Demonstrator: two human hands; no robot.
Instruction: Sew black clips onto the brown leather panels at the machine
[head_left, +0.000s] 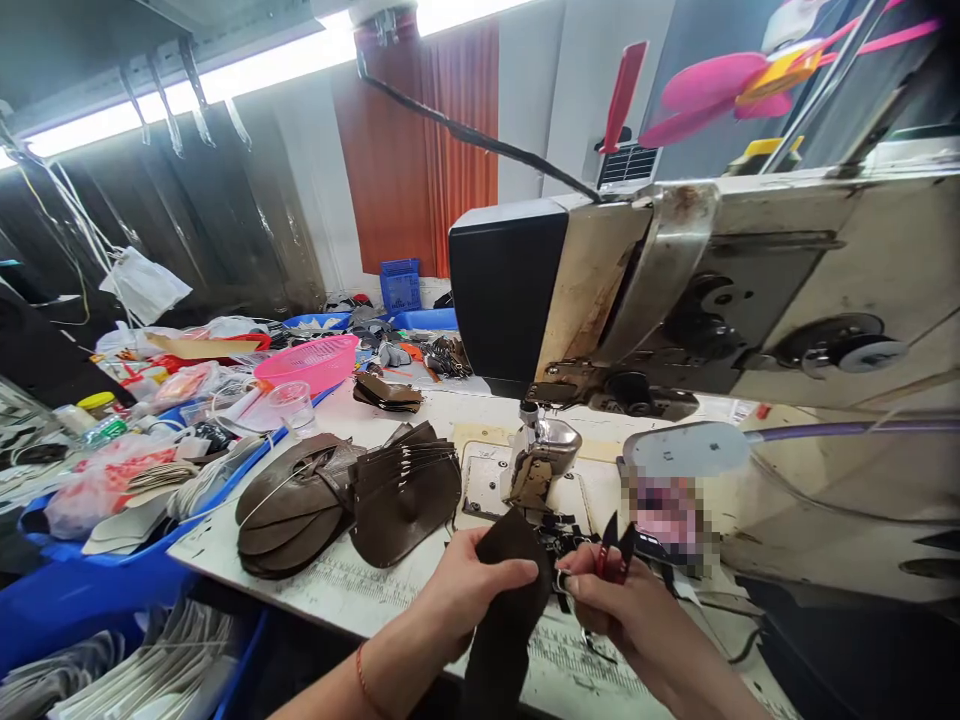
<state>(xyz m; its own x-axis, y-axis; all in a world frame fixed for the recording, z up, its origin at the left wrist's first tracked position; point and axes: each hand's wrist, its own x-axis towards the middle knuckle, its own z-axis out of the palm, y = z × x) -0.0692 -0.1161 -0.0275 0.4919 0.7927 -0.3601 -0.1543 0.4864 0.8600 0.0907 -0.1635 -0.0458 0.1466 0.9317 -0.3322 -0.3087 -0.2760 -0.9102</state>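
Note:
My left hand (472, 585) is closed on a dark brown leather piece (514, 610), thumb on its face, its lower end hanging past the table's front edge. Closed round small red-handled thread snips (616, 550), my right hand (626, 610) has their dark blades pointing up. A small metal buckle (562, 582) shows at its fingertips, close to the leather's right edge; whether it is joined to the leather I cannot tell. Behind the hands lie several small black straps (562, 535) by the sewing machine's post (536, 465). Stacked brown leather pieces (409, 490) lie left of the post.
A bundle of rounded leather pieces (296, 510) sits farther left. The sewing machine head (510, 300) overhangs the white table (337, 595). Blue bins (247, 480) and a pink basket (311, 362) stand at the left. A pink fan (712, 85) is at upper right.

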